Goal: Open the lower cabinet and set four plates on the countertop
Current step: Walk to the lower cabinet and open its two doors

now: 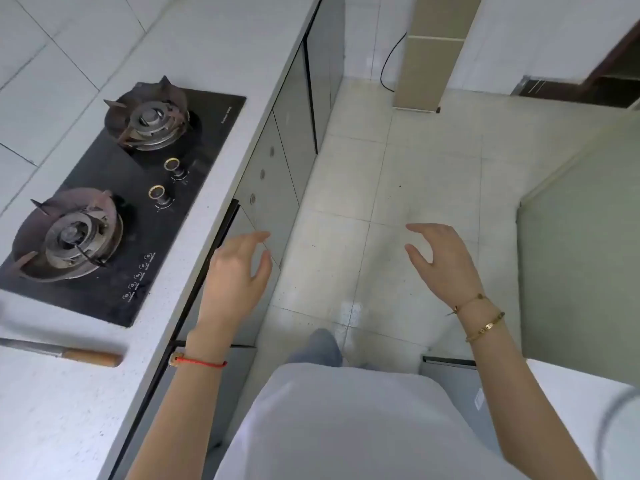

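Note:
The white countertop (194, 57) runs along the left, with grey lower cabinet doors (273, 199) under its edge, all closed as far as I can see. My left hand (239, 271) hovers in front of the cabinet fronts just below the counter edge, fingers spread and holding nothing. My right hand (443, 261) floats over the tiled floor, also empty with fingers apart. No plates are in view.
A black two-burner gas hob (114, 202) is set into the counter. A knife with a wooden handle (65, 353) lies on the counter at the near left. A beige column (429, 53) and a black cable (391, 60) stand at the far end. A pale green panel (585, 258) is on the right.

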